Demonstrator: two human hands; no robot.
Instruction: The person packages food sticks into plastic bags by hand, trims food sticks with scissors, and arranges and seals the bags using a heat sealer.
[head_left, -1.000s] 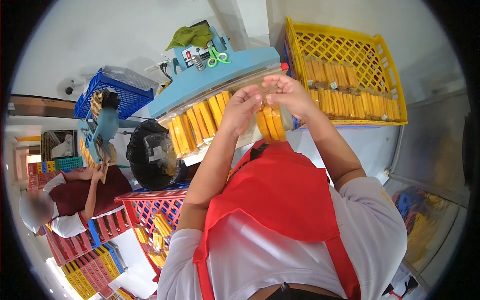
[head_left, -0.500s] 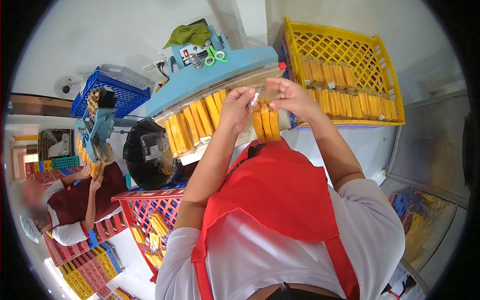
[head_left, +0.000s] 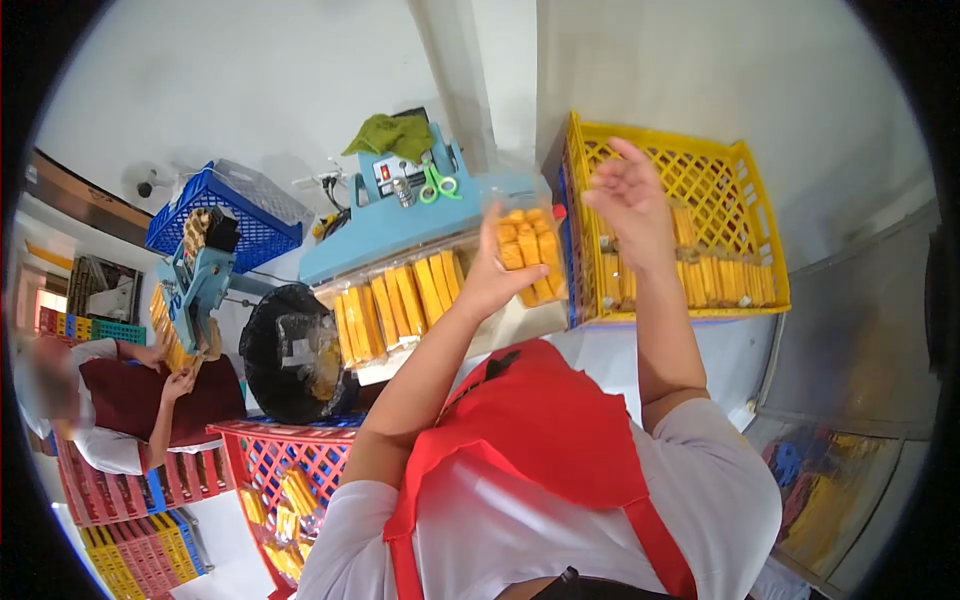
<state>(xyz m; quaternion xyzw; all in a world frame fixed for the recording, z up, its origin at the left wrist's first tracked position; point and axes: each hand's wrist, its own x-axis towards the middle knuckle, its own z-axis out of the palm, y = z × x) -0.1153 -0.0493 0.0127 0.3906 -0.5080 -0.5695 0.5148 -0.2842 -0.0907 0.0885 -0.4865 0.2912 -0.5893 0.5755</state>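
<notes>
My left hand (head_left: 492, 278) grips a clear plastic pack of yellow sticks (head_left: 532, 262), thumb across its front, over the right end of the blue sealing machine (head_left: 400, 235). Raised in front of the yellow crate, my right hand (head_left: 634, 205) holds nothing, its fingers loosely bent and apart. More packs of yellow sticks (head_left: 395, 305) stand in a row along the machine's front, left of my left hand. Green-handled scissors (head_left: 437, 184) and a green cloth (head_left: 392, 136) rest on top of the machine.
The yellow crate (head_left: 755, 235) at right holds rows of filled packs. A black-lined bin (head_left: 268, 350) and a red crate (head_left: 345, 440) with loose packs are at left. Further left, a co-worker in a dark red apron (head_left: 165, 392) handles yellow sticks at another blue machine (head_left: 205, 285).
My right hand has come away from the pack and moved up and right, in front of the yellow crate. The pack, now in my left hand alone, is turned and raised. The camera view has shifted.
</notes>
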